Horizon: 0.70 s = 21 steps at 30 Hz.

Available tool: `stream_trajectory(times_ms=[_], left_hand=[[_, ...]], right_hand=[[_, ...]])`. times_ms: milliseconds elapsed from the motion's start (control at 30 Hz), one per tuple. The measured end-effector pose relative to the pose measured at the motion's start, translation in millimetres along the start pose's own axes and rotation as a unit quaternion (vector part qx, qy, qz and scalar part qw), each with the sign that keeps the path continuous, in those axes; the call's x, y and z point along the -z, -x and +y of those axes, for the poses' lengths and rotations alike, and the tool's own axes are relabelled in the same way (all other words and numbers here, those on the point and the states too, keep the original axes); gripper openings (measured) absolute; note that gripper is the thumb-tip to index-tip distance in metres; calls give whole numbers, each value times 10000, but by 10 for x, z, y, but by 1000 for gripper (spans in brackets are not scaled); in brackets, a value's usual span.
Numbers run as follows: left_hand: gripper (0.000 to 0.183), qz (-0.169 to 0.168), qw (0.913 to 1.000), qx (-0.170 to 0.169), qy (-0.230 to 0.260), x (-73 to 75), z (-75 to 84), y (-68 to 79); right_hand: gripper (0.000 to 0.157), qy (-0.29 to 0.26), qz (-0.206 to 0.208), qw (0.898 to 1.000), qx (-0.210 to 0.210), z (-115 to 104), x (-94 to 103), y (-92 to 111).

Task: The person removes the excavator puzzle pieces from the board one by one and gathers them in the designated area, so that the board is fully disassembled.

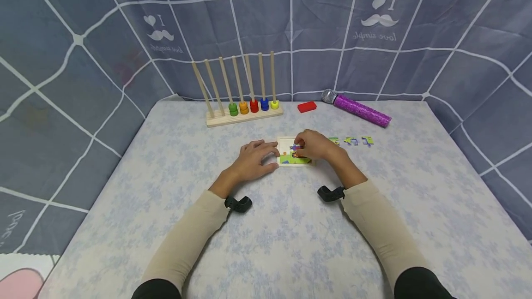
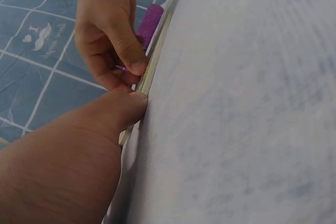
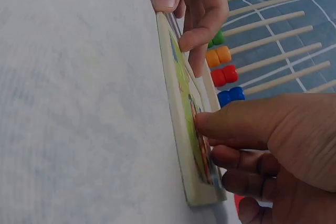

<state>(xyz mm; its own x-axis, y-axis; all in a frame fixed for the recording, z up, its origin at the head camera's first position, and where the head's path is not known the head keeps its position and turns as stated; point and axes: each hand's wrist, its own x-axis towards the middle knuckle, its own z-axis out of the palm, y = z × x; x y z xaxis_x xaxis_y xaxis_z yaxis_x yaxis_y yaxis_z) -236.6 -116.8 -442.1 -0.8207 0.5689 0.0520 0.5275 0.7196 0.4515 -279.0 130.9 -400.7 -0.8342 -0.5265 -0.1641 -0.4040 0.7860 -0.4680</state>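
Okay, both hands on the little puzzle board

So from my end I've got the puzzle board (image 1: 286, 143) lying flat on the table (image 1: 270, 234), mid-width, a bit in from the far edge. The left hand (image 1: 254, 160) has its fingers loosely spread, thumb at the board's near left corner, index finger by its left edge. The right hand (image 1: 316, 145) is over the right side, thumb and fingers pinching a small printed piece (image 3: 202, 156) right at the board; I can't tell if it's seated. Three loose pieces (image 1: 351, 141) sit in a row just right of that hand. Along the table's far edge, left of middle, there's a wooden rack (image 1: 226, 119) with seven pegs, coloured beads (image 1: 254, 105) on five. Then a red block (image 1: 306, 107), and a purple glittery microphone (image 1: 361, 110) slanting toward the far right corner.
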Motion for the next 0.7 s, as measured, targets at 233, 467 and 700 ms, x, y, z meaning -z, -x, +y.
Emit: stream_trajectory(times_ms=[233, 467, 700], left_hand=[[31, -20, 10000, -10, -52, 0, -8, -14], [30, -17, 10000, 3, -44, 1, -2, -4], [30, 14, 10000, -26, -35, -10, 0, -6]], right_hand=[[31, -253, 108, 9996, 49, 38, -17, 24], [32, -247, 218, 9994, 124, 50, -42, 19], [36, 78, 250, 9981, 562, 21, 11, 56]])
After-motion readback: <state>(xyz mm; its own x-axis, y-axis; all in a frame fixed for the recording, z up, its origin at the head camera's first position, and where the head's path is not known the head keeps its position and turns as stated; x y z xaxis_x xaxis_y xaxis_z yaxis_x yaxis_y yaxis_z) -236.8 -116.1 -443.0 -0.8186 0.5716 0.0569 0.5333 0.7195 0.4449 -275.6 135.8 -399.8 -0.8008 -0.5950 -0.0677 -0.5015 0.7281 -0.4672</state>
